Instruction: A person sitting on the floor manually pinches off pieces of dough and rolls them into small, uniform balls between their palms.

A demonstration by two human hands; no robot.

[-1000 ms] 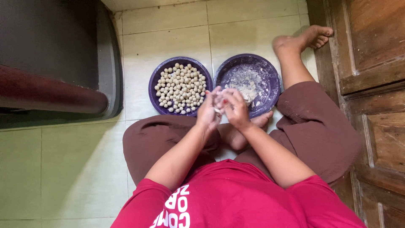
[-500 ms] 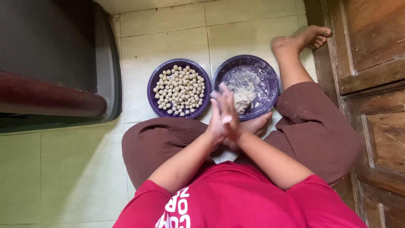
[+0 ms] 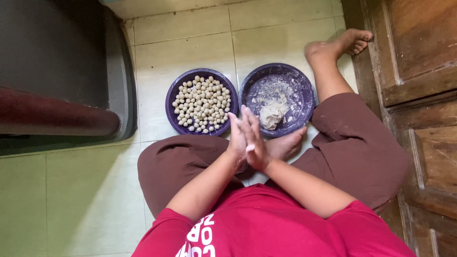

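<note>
Fingers: both sets straight, pressed flat palm to palm, tips pointing away from the body. A small pale bit of dough shows at the seam between the palms; rest of it hidden, so size and shape can't be told. Left hand and right hand meet over the lap, wrists angled in from either side.

Just beyond the fingertips, to the left: purple bowl w/ balls, round, shallow, standing on the floor. Holds many small pale dough balls, roughly one layer, spread across the bottom.

Just beyond the fingertips, to the right: second purple bowl, same kind, inner face dusted w/ flour. A pale dough lump sits at its near edge, close to the right hand's fingers. The two bowls stand side by side, rims near touching.

Below the hands: one bare foot tucked in, sole just beside the right wrist. Other leg stretched out past the right-hand bowl, foot up by a wooden door.

Person seated on a pale tiled floor; brown trousers, red shirt. Far left of the hands: dark furniture piece, kind unclear
</note>
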